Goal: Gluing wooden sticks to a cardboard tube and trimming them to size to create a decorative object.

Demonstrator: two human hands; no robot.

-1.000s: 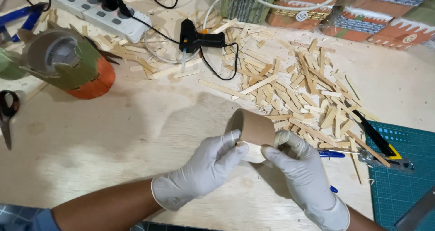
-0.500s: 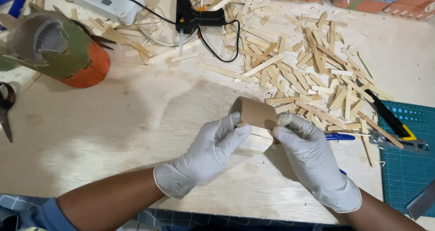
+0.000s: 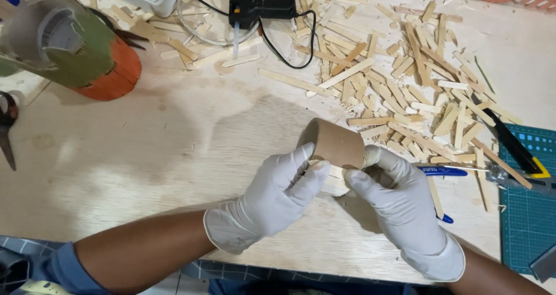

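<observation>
Whereas half a second ago the cardboard tube [image 3: 335, 144] sat level between the hands, it is now tilted, its open end toward the left hand [image 3: 272, 199], so work on it continues. Both the left hand and the right hand [image 3: 402, 208] are closed on it, just above the worktop [image 3: 145, 156]. Beyond the right hand lie scattered wooden sticks [image 3: 405, 75]; a hot-glue gun [image 3: 260, 8] lies farther off, obstructing nothing.

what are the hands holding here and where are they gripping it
Both gloved hands hold a short brown cardboard tube. The left hand grips its left open end, the right hand its right end, with fingers on the rim.
</observation>
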